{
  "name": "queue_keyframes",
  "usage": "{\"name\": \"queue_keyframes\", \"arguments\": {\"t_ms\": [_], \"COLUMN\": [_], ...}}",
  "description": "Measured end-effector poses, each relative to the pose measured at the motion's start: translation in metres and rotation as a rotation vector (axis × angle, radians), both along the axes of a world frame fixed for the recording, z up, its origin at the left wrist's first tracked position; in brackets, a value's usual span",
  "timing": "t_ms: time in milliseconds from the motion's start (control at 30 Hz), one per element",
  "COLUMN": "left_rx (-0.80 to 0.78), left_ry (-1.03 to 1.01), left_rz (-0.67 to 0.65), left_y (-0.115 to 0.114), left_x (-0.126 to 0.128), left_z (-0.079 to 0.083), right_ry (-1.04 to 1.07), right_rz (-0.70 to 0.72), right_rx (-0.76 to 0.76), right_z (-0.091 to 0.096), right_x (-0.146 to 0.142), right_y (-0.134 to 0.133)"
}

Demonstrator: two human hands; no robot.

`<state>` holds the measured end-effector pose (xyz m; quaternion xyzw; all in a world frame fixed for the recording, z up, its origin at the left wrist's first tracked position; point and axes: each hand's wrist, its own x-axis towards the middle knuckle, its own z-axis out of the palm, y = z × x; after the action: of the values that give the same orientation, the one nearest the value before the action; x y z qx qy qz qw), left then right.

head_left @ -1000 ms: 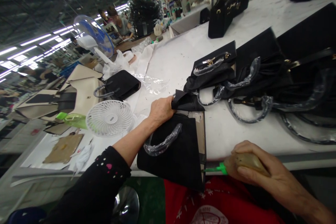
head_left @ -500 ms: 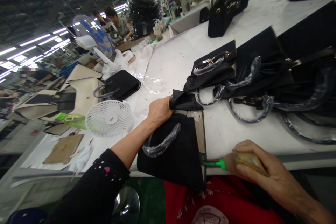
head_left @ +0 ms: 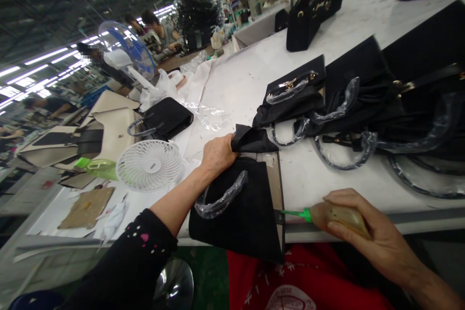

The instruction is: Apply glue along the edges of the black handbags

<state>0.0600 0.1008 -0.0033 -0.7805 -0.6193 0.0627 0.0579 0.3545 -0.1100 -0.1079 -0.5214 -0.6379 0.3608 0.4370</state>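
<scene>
A black handbag [head_left: 232, 213] lies at the table's front edge, its handle wrapped in clear plastic. My left hand [head_left: 219, 154] is closed at the bag's far end, gripping the folded black fabric [head_left: 254, 139] there. The bag's right side shows a beige strip [head_left: 275, 174] with a dark rim. In my right hand [head_left: 366, 223] is a yellowish squeeze bottle [head_left: 339, 219] with a green nozzle [head_left: 300, 213], held on its side. The nozzle's thin tip points left and reaches the beige strip; whether it touches is hard to tell.
Several black bags [head_left: 356, 82] with plastic-wrapped handles cover the right side. A small white fan [head_left: 150, 164], a green bottle [head_left: 98, 168], brown board [head_left: 86, 207] and beige bags [head_left: 116, 126] are at left. A larger fan [head_left: 129, 51] and people [head_left: 165, 34] are behind.
The nozzle tip has moved a little away from me along the bag's beige strip. My left hand keeps its hold. Another person has appeared behind the large fan.
</scene>
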Motion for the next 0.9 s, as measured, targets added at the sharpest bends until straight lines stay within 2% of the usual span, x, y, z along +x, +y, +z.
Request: {"name": "queue_keyframes", "arguments": {"t_ms": [67, 133, 233, 467, 567, 667, 900], "left_rx": [-0.002, -0.004, 0.021, 0.156, 0.236, 0.287, 0.201], "left_ry": [-0.006, -0.015, -0.049, -0.217, -0.241, -0.224, -0.255], "left_rz": [0.002, 0.002, 0.02, 0.014, 0.019, 0.032, -0.009], "left_y": [0.0, -0.001, -0.002, -0.011, -0.025, -0.046, -0.094], "left_x": [0.0, 0.0, -0.001, -0.001, 0.0, -0.001, -0.016], "left_z": [0.0, 0.001, 0.011, 0.064, 0.079, 0.084, 0.087], "right_ry": [-0.016, -0.019, -0.019, -0.069, -0.075, -0.083, -0.077], "right_rz": [0.005, 0.1, 0.164, 0.041, -0.006, -0.028, -0.047], "right_rx": [-0.021, -0.092, -0.122, 0.06, 0.133, 0.147, 0.137], "right_z": [-0.001, 0.0, 0.003, -0.002, -0.006, -0.008, -0.004], "right_x": [-0.001, 0.0, 0.002, -0.002, -0.004, -0.004, -0.001], "right_y": [0.001, 0.001, -0.001, 0.009, 0.015, 0.02, 0.028]}}
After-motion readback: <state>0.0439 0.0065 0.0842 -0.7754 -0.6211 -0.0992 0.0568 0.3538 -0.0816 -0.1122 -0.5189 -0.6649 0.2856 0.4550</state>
